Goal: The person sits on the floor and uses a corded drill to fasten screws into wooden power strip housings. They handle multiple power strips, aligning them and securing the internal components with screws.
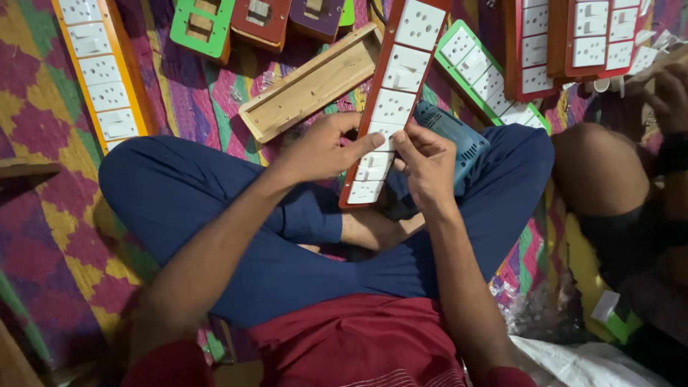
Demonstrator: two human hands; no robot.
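Your left hand (319,150) grips the long red switchboard panel (393,100) from its left edge, fingers curled, with the thumb pressed flat across a white socket module near the panel's lower end. Your right hand (428,168) closes on the right edge of the same panel, thumb and forefinger pinching at that module. You hold the panel tilted above your crossed legs, its lower end over your lap and its upper end pointing toward the top edge of the patterned mat (43,143). A blue power drill (451,136) lies on your right knee, just behind the panel. An empty wooden box (308,86) rests on the mat beyond your left hand. An orange panel (104,72) lies near the mat's left edge, well apart.
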